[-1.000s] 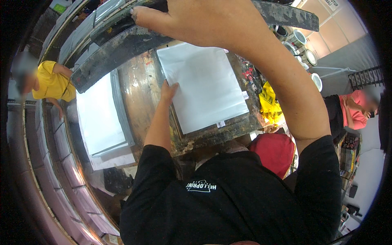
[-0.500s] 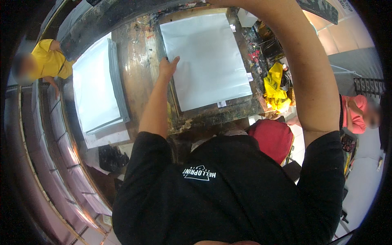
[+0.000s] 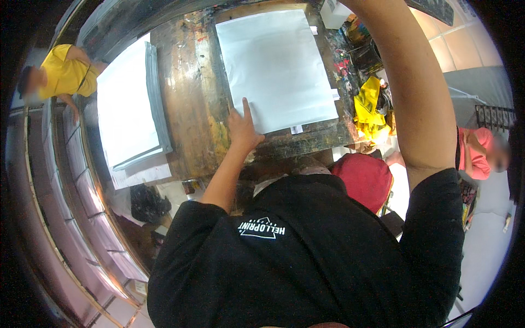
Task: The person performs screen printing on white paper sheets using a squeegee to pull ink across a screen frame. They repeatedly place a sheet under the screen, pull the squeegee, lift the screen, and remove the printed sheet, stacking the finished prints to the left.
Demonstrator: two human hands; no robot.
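Note:
A large white sheet [image 3: 279, 71] lies on the paint-stained wooden table [image 3: 188, 104] in front of me. My left hand [image 3: 245, 128] rests at the sheet's near left corner. Its index finger stretches along the left edge and its thumb spreads along the near edge; the other fingers are partly tucked out of sight. Small white tabs [image 3: 335, 94] stick out from under the sheet on its right and near sides. My right arm [image 3: 418, 93] reaches far forward past the sheet's right side, and its hand lies beyond the top of the picture.
To the left is a stack of white sheets [image 3: 128, 109] with grey edges. A yellow cloth [image 3: 370, 106] and dark containers sit at the table's right. A red seat [image 3: 362, 180] stands near me. One person in yellow [image 3: 65, 71] is far left, another in pink [image 3: 476, 153] far right.
My left hand has slid from the middle of the sheet's left edge down to its near left corner, fingers spreading along the edges. My right arm stays stretched forward.

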